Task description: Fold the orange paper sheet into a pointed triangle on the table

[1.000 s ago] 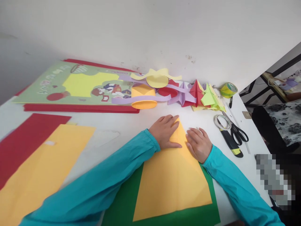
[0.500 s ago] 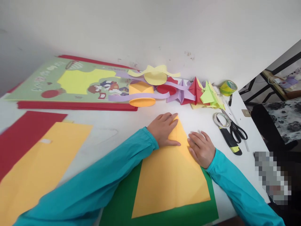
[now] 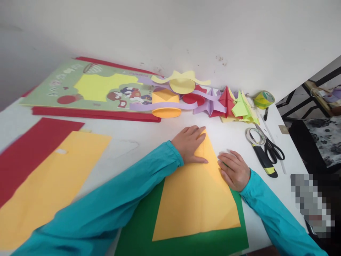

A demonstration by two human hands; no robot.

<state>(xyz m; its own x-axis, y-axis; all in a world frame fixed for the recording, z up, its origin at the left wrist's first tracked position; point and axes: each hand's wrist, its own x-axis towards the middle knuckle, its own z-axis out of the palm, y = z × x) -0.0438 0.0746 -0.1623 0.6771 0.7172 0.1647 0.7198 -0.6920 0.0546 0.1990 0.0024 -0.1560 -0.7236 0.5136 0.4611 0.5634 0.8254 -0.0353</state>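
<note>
An orange sheet of paper (image 3: pixel 197 202), folded to a point at its far end, lies over a green sheet (image 3: pixel 133 231) on the white table. My left hand (image 3: pixel 189 145) presses flat on the folded tip, thumb and fingers spread apart. Along the paper's right edge rests my right hand (image 3: pixel 234 170), its fingers stretched out and lying close together, palm down. The fold's left part is partly hidden beneath my left hand.
To the left lie an orange sheet (image 3: pixel 66 177) and a red sheet (image 3: pixel 34 153). Behind are a printed pad (image 3: pixel 101 103), an orange paper ring (image 3: pixel 165 99) and folded paper stars (image 3: pixel 226 103). At right are scissors (image 3: pixel 274 151), a tape roll (image 3: pixel 255 137) and a cutter knife (image 3: pixel 263 161).
The whole view has shifted slightly, so things sit a little further right. Both hands remain on the orange paper in nearly the same places.
</note>
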